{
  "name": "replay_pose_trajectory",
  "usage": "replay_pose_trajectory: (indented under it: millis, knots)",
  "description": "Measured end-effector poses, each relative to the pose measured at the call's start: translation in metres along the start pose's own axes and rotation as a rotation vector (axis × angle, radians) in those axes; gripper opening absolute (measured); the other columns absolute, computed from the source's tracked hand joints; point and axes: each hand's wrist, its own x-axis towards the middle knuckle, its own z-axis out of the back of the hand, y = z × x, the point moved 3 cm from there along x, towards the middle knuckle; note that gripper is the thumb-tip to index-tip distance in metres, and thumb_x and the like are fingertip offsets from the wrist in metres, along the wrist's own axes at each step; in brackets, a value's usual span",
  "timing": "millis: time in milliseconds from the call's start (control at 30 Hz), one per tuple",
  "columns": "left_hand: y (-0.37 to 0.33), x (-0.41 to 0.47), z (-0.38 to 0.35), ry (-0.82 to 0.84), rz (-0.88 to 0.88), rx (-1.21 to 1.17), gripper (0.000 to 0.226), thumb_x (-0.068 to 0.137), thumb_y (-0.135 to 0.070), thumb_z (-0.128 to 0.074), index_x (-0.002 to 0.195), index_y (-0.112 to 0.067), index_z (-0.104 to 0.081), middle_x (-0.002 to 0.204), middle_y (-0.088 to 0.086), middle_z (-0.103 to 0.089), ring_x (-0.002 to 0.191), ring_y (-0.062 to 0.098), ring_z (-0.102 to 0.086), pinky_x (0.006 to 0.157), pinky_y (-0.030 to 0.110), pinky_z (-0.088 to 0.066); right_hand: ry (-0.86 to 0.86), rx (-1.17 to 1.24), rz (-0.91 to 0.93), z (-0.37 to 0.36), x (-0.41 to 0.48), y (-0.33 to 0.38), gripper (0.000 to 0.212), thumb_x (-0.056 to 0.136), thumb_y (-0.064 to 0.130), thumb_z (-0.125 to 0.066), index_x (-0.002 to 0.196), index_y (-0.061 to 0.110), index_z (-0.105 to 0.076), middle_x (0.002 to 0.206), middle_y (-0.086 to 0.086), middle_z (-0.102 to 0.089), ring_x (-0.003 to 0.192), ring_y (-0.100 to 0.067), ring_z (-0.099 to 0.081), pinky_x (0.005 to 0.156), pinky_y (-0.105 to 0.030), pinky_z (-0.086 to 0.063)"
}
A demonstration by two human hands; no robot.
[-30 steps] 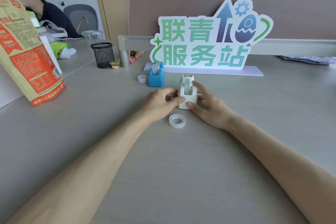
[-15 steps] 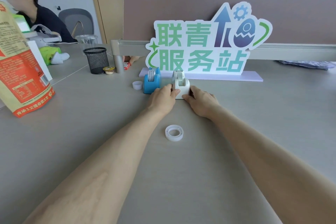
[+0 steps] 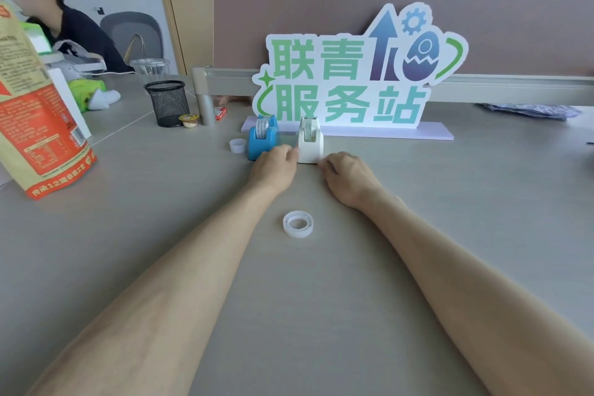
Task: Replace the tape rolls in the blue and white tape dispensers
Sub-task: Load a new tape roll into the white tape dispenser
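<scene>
Worktop [image 3: 418,235] grey, backed by a mauve divider [image 3: 321,3] and cut-out sign [image 3: 353,74]. Left hand [image 3: 273,167] and right hand [image 3: 348,175] flank the white dispenser [image 3: 310,141]; grip state of both cannot be told. Spare roll [image 3: 298,224] lies flat nearby.

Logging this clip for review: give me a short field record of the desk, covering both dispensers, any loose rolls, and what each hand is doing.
blue plastic tape dispenser: upright, roll loaded
white plastic tape dispenser: upright beside the blue one, roll loaded
loose white tape ring: flat on the grey desk, between the forearms
small white tape core: left of the blue dispenser
left hand: fingers at the white dispenser's left side
right hand: fingertips at its right base, nothing held
</scene>
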Motion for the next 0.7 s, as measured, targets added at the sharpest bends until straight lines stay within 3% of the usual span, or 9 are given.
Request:
replay_pose_trajectory:
  millis: [100, 167, 267, 367, 467, 700]
  knots:
    - [0.009, -0.017, 0.009, 0.052, -0.01, -0.02, 0.033, 0.1, -0.037, -0.035, 0.105, -0.017, -0.06, 0.108, 0.01, -0.065, 0.105, 0.031, -0.058, 0.085, 0.034, -0.047, -0.017, 0.028, 0.09, 0.005, -0.024, 0.006, 0.04, 0.102, 0.028, -0.037, 0.063, 0.017, -0.039, 0.084, -0.012, -0.053, 0.086, -0.035, -0.056, 0.076, -0.034, -0.042]
    - [0.015, -0.026, 0.012, 0.095, -0.046, 0.003, 0.034, 0.099, -0.04, -0.037, 0.11, -0.02, -0.061, 0.113, 0.005, -0.067, 0.108, 0.028, -0.059, 0.095, 0.039, -0.047, -0.025, 0.04, 0.161, 0.01, -0.043, 0.013, 0.042, 0.103, 0.03, -0.036, 0.063, 0.016, -0.037, 0.077, -0.005, -0.048, 0.076, -0.031, -0.051, 0.074, -0.033, -0.039]
    - [0.024, -0.036, 0.015, 0.119, -0.084, 0.022, 0.033, 0.097, -0.042, -0.04, 0.101, -0.019, -0.064, 0.105, 0.001, -0.069, 0.104, 0.025, -0.061, 0.093, 0.039, -0.049, -0.009, 0.074, 0.305, 0.021, -0.076, 0.026, 0.041, 0.103, 0.035, -0.035, 0.069, 0.014, -0.042, 0.072, -0.003, -0.049, 0.068, -0.023, -0.046, 0.074, -0.041, -0.044]
    - [0.026, -0.044, 0.017, 0.124, -0.118, 0.014, 0.025, 0.096, -0.037, -0.044, 0.107, -0.027, -0.065, 0.118, -0.008, -0.067, 0.112, 0.017, -0.059, 0.098, 0.035, -0.046, 0.065, 0.083, 0.438, 0.027, -0.103, 0.04, 0.04, 0.095, 0.052, -0.042, 0.091, 0.017, -0.061, 0.086, 0.001, -0.063, 0.08, -0.018, -0.059, 0.077, -0.036, -0.049]
    - [0.022, -0.047, 0.018, 0.112, -0.175, 0.063, 0.023, 0.095, -0.032, -0.047, 0.108, -0.025, -0.064, 0.117, -0.005, -0.068, 0.111, 0.018, -0.059, 0.094, 0.033, -0.047, 0.12, 0.093, 0.495, 0.026, -0.111, 0.048, 0.043, 0.082, 0.059, -0.06, 0.113, 0.03, -0.062, 0.106, 0.011, -0.066, 0.097, -0.009, -0.061, 0.085, -0.028, -0.05]
    - [0.022, -0.047, 0.018, 0.106, -0.187, 0.053, 0.022, 0.092, -0.034, -0.053, 0.11, -0.026, -0.064, 0.119, -0.006, -0.066, 0.113, 0.015, -0.058, 0.097, 0.034, -0.046, 0.009, 0.094, 0.444, 0.025, -0.105, 0.042, 0.03, 0.084, 0.043, -0.063, 0.108, 0.025, -0.065, 0.099, 0.008, -0.065, 0.087, -0.012, -0.062, 0.078, -0.031, -0.051]
